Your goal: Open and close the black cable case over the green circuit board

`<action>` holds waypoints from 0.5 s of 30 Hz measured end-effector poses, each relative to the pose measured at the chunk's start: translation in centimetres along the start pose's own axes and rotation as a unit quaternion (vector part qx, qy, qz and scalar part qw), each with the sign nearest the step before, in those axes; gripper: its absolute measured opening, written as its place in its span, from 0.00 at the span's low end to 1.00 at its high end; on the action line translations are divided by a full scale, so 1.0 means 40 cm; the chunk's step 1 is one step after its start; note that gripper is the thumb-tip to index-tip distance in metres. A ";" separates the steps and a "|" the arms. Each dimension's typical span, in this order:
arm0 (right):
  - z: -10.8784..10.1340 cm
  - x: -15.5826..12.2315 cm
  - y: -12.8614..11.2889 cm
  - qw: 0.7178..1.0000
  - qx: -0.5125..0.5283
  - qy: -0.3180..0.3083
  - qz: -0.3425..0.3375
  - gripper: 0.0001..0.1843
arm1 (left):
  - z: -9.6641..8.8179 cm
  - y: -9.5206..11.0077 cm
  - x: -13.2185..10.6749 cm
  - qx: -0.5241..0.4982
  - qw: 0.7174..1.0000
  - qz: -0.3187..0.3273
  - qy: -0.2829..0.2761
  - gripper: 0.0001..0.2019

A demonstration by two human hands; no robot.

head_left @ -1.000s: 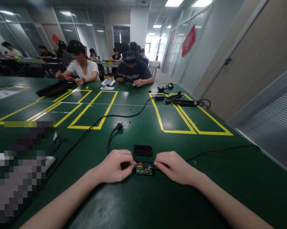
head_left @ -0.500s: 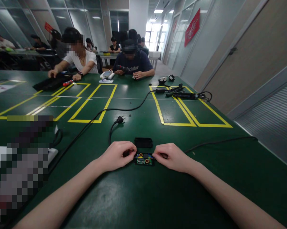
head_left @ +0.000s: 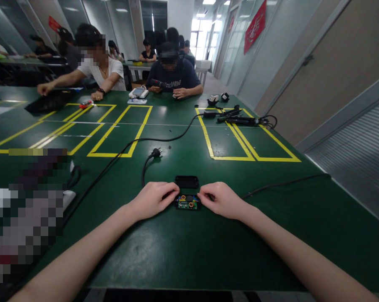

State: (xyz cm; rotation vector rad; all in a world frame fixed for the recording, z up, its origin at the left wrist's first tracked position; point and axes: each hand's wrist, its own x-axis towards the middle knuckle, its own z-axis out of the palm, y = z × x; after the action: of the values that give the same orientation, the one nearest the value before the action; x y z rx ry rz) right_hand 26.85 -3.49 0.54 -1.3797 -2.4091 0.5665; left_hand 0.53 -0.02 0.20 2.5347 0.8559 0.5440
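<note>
A small black plastic case [head_left: 178, 207] lies on the green table with its top off, and a green circuit board [head_left: 183, 205] with copper coils shows inside. Just behind it is the matching black cover [head_left: 186, 182]. My left hand [head_left: 154, 199] is closed in a pinch at the case's left end, where a black power cord [head_left: 143, 173] with a plug runs in behind the fingers. At the right end, my right hand [head_left: 222, 200] pinches likewise, with a black cable [head_left: 277, 186] passing under it. My fingers hide the exact grip points.
A long black cable [head_left: 158, 139] crosses the table towards dark cables and tools [head_left: 242, 121]. The plug [head_left: 156, 152] lies beyond my left hand. Yellow tape rectangles [head_left: 110, 155] mark the tabletop. Two people sit opposite, one by a black sheet-like item [head_left: 47, 102].
The view has tipped and shifted slightly, showing the near table edge. My hands stay pinched at the case's ends. The person opposite left has moved a hand outward.
</note>
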 end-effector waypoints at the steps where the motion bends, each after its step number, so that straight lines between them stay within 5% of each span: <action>1: 0.002 0.001 -0.001 1.000 -0.018 0.003 0.008 0.18 | 0.001 -0.001 0.000 0.009 1.000 0.000 0.000 0.11; 9: 0.001 0.016 -0.031 0.986 -0.126 -0.014 0.104 0.14 | 0.010 -0.005 0.001 0.058 0.998 -0.016 -0.001 0.11; 15: 0.000 0.023 -0.021 0.987 -0.150 -0.009 0.062 0.13 | 0.016 -0.005 0.004 0.074 0.997 -0.022 0.009 0.10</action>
State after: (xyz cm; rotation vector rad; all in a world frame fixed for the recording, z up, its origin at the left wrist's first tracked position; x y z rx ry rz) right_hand 25.77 -3.09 1.03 -1.6599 -2.5136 0.2519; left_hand 0.87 0.06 -0.39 2.6403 0.9912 0.5075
